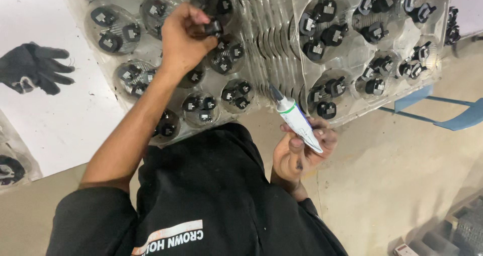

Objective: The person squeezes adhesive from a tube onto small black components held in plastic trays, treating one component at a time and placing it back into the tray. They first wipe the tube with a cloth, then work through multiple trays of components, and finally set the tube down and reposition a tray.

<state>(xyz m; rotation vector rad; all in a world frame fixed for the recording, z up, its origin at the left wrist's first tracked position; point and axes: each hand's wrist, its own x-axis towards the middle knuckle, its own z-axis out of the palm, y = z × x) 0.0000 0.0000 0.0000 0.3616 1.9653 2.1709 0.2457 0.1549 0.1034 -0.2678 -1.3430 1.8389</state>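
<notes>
Pinching a small black plug part [214,28], the fingers [197,20] of the left hand [183,39] are closing on it above a clear plastic tray [151,50] of round pockets holding similar black parts. The right hand [302,150] is gripping a white tube [294,117] with a dark nozzle, its fingers wrapped around it, just below a second tray [352,50]. A black glove [35,67] is lying on the white counter [60,120].

Two clear plastic blister trays [261,45] of small black moulded parts [325,9], several to a round pocket; their total cannot be counted. One white adhesive tube [297,120] with a dark nozzle. One black glove [32,67] on one white sheet [60,120].
</notes>
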